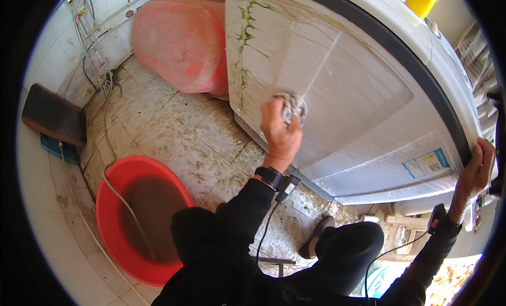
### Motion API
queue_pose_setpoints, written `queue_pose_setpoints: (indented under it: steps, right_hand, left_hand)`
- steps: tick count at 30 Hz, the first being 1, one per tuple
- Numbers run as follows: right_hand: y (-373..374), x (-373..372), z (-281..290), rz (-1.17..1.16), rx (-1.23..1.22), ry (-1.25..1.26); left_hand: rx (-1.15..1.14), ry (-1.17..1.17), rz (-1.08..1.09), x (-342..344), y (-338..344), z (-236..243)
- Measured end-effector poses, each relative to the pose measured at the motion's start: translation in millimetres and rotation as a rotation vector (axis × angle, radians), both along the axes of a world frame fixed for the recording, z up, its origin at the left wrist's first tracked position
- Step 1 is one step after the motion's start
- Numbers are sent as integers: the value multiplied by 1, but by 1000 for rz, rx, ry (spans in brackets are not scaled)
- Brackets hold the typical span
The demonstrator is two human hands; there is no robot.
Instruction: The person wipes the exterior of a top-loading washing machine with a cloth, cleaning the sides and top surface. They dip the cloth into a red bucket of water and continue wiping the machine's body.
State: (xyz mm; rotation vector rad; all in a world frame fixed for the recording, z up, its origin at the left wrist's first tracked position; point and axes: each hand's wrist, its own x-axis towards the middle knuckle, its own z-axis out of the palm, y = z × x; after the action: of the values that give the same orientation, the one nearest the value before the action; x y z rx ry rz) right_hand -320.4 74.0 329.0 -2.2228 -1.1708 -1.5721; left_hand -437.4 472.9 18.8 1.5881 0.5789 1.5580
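Observation:
My left hand [282,132] is closed around a crumpled grey rag [293,107] and presses it to the side panel of a large grey-and-white appliance [358,100] that looks like a washing machine. Streaks of brown and green grime run down the panel's far left part. Nearer to me the panel is cleaner, with a blue-and-white label [426,163] and what looks like clear film. My right hand [477,166] grips the appliance's near right edge, its fingers bent over the white rim beside the dark band. Both wrists carry a strap with a small cabled device.
A red basin [112,221] of murky water stands at the left, with a hose [108,142] running into it. Behind is a faded red covered object [182,42]. A dark board [55,114] leans by the tiled wall. A yellow object [421,1] sits atop the appliance.

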Motion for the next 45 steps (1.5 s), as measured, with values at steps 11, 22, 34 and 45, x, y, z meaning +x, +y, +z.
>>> queue_pose_setpoints:
  steps: [11,22,34,45]
  right_hand:
    - [-20,8,-6,-43,27,73]
    - [-39,20,-12,-120,49,60]
    - [-21,7,-12,-148,105,71]
    - [-16,4,-10,-96,58,49]
  left_hand:
    - [22,-36,155,20,117,9]
    - [-181,-128,110,19,183,0]
    - [-261,-294,-52,16,206,84]
    - [250,-252,60,25,225,161]
